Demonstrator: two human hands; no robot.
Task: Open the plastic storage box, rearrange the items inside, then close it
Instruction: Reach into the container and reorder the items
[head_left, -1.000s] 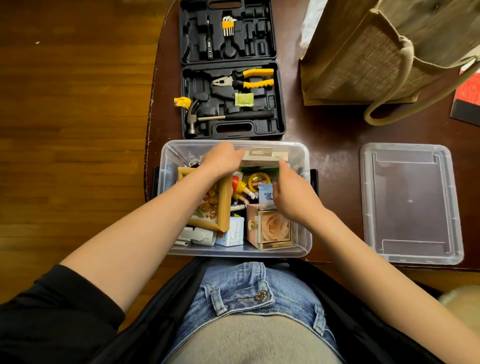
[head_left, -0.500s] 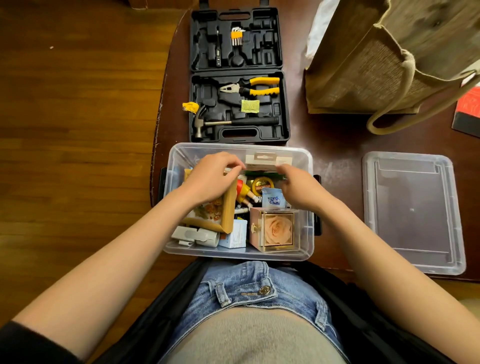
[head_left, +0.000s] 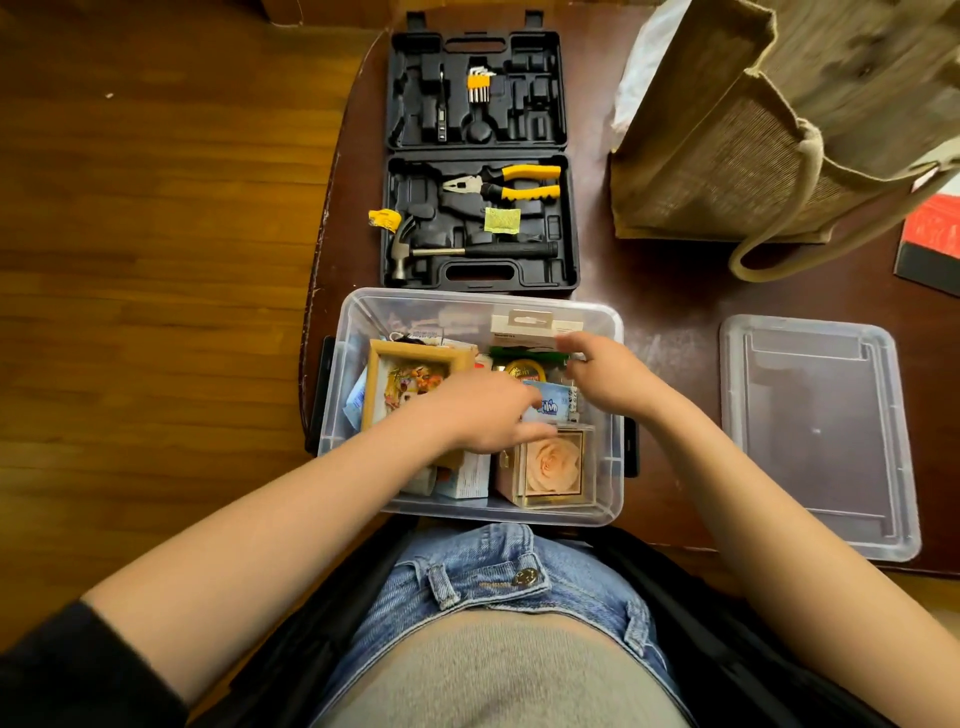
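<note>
The clear plastic storage box (head_left: 358, 332) sits lidless at the centre of the frame, on the near edge of a dark wooden table (head_left: 670, 291), and both hands are inside it. The left hand (head_left: 483, 415) reaches in from the lower left over the middle of the box, its fingers stretched toward the right, a little apart and relaxed, lying over a light blue packet (head_left: 545, 400) just above a cube case with a peach rose (head_left: 553, 465) in the box's lower right corner. The right hand (head_left: 605, 374) comes in from the right with its fingers curled near a white carton (head_left: 535, 327) standing against the far wall; whether they pinch anything I cannot tell. A wooden picture frame (head_left: 410, 374) lies tilted in the left half of the box. The box's clear lid (head_left: 815, 436) rests flat on the table at the right of the frame, well apart from the box. An open black tool case (head_left: 480, 156) lies just above the box, and a burlap bag (head_left: 753, 130) stands in the upper right.
</note>
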